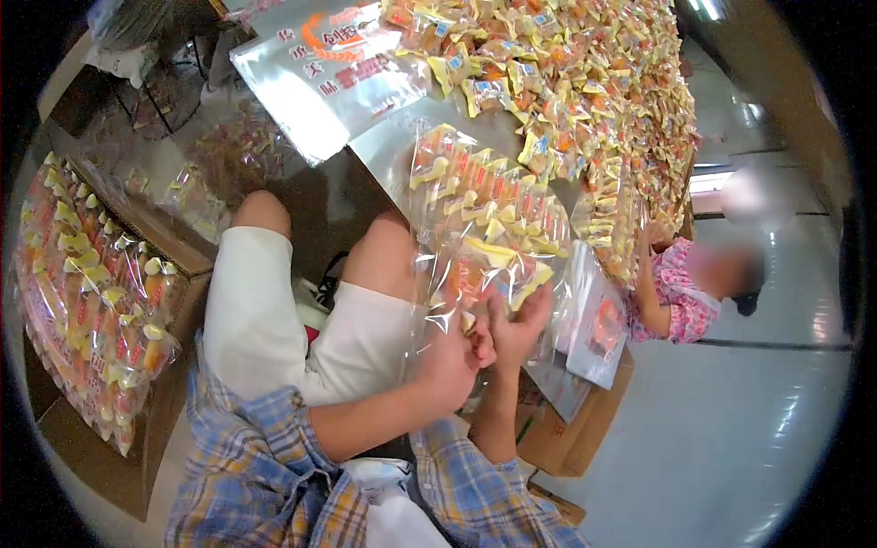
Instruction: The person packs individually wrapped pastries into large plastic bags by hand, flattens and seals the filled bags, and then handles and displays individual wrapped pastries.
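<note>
A large clear plastic bag [484,205] holds rows of small cakes in yellow-and-clear wrappers and lies at the table's near edge, over my lap. At its mouth, loose wrapped cakes [493,258] sit at a tilt to the rows. My left hand [450,363] is curled at the bag's near edge, its fingers closed on the film. Beside it, my right hand [517,331] closes round wrapped cakes at the opening, thumb towards the left. The film partly covers the fingertips of both hands.
A heap of wrapped cakes [585,73] covers the table. Flat printed silver bags [338,82] lie at its left corner, more [598,320] at right. An open carton [174,310] with filled bags stands left. A co-worker in a pink patterned top [671,292] sits at right.
</note>
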`<action>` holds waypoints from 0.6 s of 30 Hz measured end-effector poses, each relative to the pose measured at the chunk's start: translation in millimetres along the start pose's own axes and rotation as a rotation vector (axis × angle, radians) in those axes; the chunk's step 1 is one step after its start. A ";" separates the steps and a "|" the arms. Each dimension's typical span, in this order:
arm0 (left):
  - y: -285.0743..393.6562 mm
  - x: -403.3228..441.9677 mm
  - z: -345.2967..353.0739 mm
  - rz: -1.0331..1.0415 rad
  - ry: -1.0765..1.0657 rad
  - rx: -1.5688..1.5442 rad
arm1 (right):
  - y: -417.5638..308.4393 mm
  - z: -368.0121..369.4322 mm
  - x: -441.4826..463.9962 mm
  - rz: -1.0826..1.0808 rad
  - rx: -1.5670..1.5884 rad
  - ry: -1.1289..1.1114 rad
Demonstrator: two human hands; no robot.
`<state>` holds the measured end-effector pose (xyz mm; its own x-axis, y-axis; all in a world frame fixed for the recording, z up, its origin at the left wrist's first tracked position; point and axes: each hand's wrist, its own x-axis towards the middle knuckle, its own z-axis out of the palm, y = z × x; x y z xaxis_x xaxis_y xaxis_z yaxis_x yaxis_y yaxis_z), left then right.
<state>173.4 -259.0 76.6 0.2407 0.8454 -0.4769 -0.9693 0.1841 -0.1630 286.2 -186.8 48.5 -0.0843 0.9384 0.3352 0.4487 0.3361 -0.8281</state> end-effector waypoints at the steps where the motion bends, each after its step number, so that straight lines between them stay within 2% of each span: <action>1: 5.7 1.5 1.3 0.026 0.026 -0.017 | 4.5 1.7 -0.4 0.026 0.076 -0.011; 4: 18.7 6.0 6.4 0.002 0.069 -0.027 | 18.5 10.9 2.7 -0.001 0.291 -0.042; 7: 27.1 8.8 -3.4 -0.079 0.085 -0.037 | -1.9 19.7 -3.2 0.149 0.284 -0.130; 8: 28.0 8.1 -6.0 -0.077 0.072 -0.018 | 11.9 21.6 -1.5 0.107 0.238 -0.150; 10: 29.0 5.4 -9.8 -0.086 0.088 0.034 | 3.8 24.1 5.5 -0.035 -0.081 -0.211; 12: 27.5 0.7 -13.6 -0.116 0.148 0.096 | -18.1 32.1 8.0 0.068 0.027 -0.243; 15: 28.7 -12.4 -14.6 -0.112 0.175 0.227 | -14.6 32.6 16.5 -0.192 -0.352 -0.349; 16: 29.6 -23.6 -9.6 -0.050 0.107 0.366 | -17.6 37.6 15.2 -0.134 -0.205 -0.299; 18: 39.3 -52.1 0.1 0.157 -0.104 0.732 | -14.6 43.1 13.1 -0.097 -0.234 -0.239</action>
<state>122.7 -295.7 95.1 0.1267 0.9254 -0.3573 -0.7859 0.3134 0.5330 240.1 -176.0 45.6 -0.3296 0.9048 0.2696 0.6180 0.4226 -0.6629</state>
